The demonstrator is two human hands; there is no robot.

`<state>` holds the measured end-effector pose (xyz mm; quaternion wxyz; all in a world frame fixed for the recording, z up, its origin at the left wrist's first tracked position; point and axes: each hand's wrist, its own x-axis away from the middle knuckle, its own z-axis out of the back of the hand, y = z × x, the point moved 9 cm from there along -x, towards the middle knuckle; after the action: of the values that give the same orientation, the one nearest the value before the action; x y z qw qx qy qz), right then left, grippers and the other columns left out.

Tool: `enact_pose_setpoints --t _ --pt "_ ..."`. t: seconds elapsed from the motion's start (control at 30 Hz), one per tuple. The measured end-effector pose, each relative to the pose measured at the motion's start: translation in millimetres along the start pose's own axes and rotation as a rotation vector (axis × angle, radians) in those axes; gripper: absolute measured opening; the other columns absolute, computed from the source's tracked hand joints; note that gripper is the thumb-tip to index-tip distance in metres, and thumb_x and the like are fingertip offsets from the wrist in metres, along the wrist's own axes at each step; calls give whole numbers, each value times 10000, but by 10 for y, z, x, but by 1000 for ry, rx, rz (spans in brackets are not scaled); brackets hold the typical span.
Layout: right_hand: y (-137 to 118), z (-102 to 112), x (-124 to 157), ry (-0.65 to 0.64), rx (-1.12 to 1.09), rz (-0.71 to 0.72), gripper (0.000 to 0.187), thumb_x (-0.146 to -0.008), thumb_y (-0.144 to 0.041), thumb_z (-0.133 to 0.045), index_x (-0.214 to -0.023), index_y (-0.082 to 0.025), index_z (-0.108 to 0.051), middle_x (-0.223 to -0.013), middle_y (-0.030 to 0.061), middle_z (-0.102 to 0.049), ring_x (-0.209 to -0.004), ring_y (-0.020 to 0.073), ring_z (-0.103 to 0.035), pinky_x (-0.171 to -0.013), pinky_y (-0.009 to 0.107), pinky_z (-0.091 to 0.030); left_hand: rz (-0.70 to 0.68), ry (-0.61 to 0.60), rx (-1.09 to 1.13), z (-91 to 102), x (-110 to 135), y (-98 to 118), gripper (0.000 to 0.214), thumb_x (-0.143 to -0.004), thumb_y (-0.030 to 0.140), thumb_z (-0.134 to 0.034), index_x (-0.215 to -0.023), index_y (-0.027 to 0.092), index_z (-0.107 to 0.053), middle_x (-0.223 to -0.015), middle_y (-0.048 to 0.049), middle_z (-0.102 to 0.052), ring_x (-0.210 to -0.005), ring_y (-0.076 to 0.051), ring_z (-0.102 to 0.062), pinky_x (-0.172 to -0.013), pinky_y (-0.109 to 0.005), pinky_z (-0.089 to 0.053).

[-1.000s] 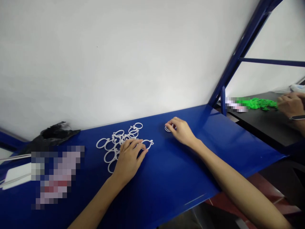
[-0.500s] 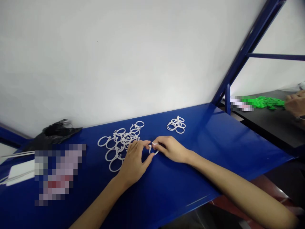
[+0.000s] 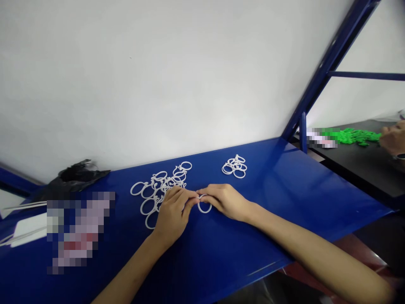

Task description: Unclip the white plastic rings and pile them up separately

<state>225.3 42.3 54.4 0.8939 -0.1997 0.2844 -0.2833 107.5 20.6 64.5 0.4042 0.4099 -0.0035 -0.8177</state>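
Note:
Between my two hands is a white plastic ring (image 3: pixel 205 211), its loop hanging below my fingertips. My left hand (image 3: pixel 176 208) pinches the ring's upper left end between thumb and fingers. From the other side, my right hand (image 3: pixel 228 200) grips the upper right part. The fingers cover the spot where the ring's ends meet, so I cannot tell whether they are joined. A spread-out pile of white rings (image 3: pixel 147 206) with small end knobs lies beside and partly behind my left hand. A smaller cluster of white rings (image 3: pixel 234 166) rests beyond my right hand.
The blue table (image 3: pixel 300 190) backs onto a white wall. At left lie a black plastic bag (image 3: pixel 71 177), a white flat piece (image 3: pixel 30 228) and a blurred-out packet (image 3: pixel 85 228). Past a blue post, another person's hand (image 3: pixel 394 137) is near green pieces (image 3: pixel 354 136).
My left thumb and fingers have closed onto the ring's end, where they were apart before. The loop has turned downward and shows more fully below my fingertips.

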Motion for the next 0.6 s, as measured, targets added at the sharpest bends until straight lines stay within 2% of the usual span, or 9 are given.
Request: enact_pose_setpoints --t 0.1,0.27,0.37,0.5,0.6 --pt "-17 44 -4 55 -39 -1 266 -1034 -261 -422 -1113 -156 -653 -1006 80 -706 -870 159 -661 -800 282 -513 -31 49 -32 53 6 24 66 -951 226 -574 -894 216 -606 -825 17 -679 -810 -165 -564 -787 -319 -436" --pt "-215 9 51 21 67 157 326 -1047 -254 -363 -1114 -114 -650 -843 83 -658 -759 166 -585 -707 279 -487 -86 62 -37 93 29 152 147 -958 141 -529 -838 211 -575 -751 26 -659 -788 -166 -539 -775 -325 -409" --pt "-258 3 63 -2 115 197 363 -1052 -271 -341 -1124 -104 -655 -798 79 -629 -724 169 -548 -669 280 -469 -88 45 -47 81 17 178 185 -970 151 -503 -810 211 -571 -726 23 -650 -797 -171 -538 -780 -328 -409" --pt "-70 25 4 -36 103 117 319 -1037 -264 -401 -1119 -127 -676 -859 84 -642 -772 170 -570 -720 287 -485 -32 -66 -157 -25 -18 26 85 -934 288 -600 -916 210 -626 -857 -6 -689 -883 -203 -561 -841 -362 -434" --pt "271 176 -15 31 124 -11 291 -1017 -205 -430 -1150 -155 -684 -969 93 -639 -853 172 -604 -790 295 -498 65 -172 -335 -88 0 -197 221 -895 354 -642 -1058 204 -649 -1029 -60 -673 -1011 -265 -551 -893 -424 -441"
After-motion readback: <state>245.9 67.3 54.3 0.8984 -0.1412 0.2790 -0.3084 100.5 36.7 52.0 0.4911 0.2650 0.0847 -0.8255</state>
